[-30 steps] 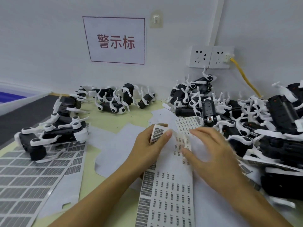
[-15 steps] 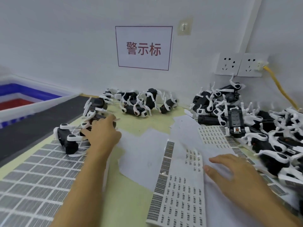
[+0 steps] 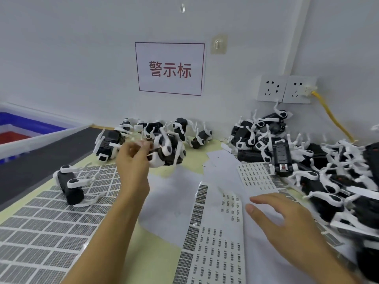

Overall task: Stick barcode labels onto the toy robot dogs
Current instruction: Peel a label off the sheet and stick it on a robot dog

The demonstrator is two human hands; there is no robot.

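My left hand (image 3: 133, 162) is raised over the table's middle and pinches a black-and-white toy robot dog (image 3: 169, 150) by a white leg; the dog is blurred and hangs just right of my fingers. My right hand (image 3: 285, 220) hovers with fingers apart over a strip of small barcode labels (image 3: 215, 249), holding nothing. A second label sheet (image 3: 256, 177) lies further back. Another dog (image 3: 70, 186) lies on the big sheet of larger labels (image 3: 41, 226) at the left.
A large pile of toy dogs (image 3: 332, 173) fills the right side. A smaller group (image 3: 151, 128) sits by the wall. White backing papers (image 3: 174, 193) cover the middle. A blue bin (image 3: 22, 124) stands far left; a yellow cable (image 3: 332, 119) hangs from the wall sockets.
My left hand left the label strip, reached to the dogs at the left, and now lifts one toward the middle. My right hand drew back over the strip.
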